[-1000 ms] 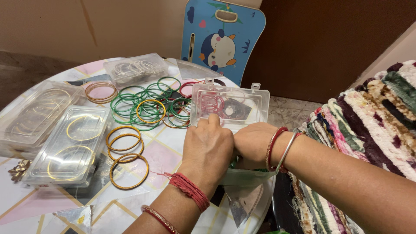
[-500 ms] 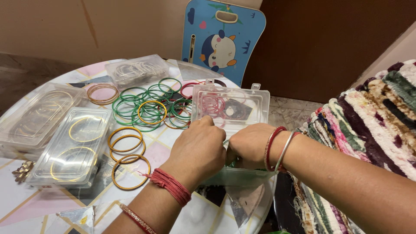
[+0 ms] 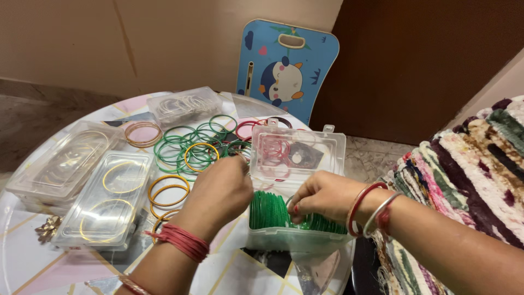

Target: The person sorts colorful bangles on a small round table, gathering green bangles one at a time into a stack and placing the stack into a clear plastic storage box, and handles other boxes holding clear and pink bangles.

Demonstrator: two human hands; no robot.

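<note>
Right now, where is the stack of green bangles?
In the head view, the stack of green bangles stands on edge inside the open clear box at centre, between the left hand and the right hand.

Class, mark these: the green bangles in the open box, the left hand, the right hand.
green bangles (image 3: pixel 267 210), head view, top of the stack.
left hand (image 3: pixel 218 191), head view, back of hand.
right hand (image 3: pixel 322 196), head view, knuckles.

Your left hand (image 3: pixel 218 191) is bare but for a bunch of thin red bangles (image 3: pixel 179 241) at the wrist (one more sits farther up the forearm), and your right hand (image 3: pixel 322 196) wears a red bangle (image 3: pixel 360 203) beside a silver one (image 3: pixel 379 213), nails painted red.
</note>
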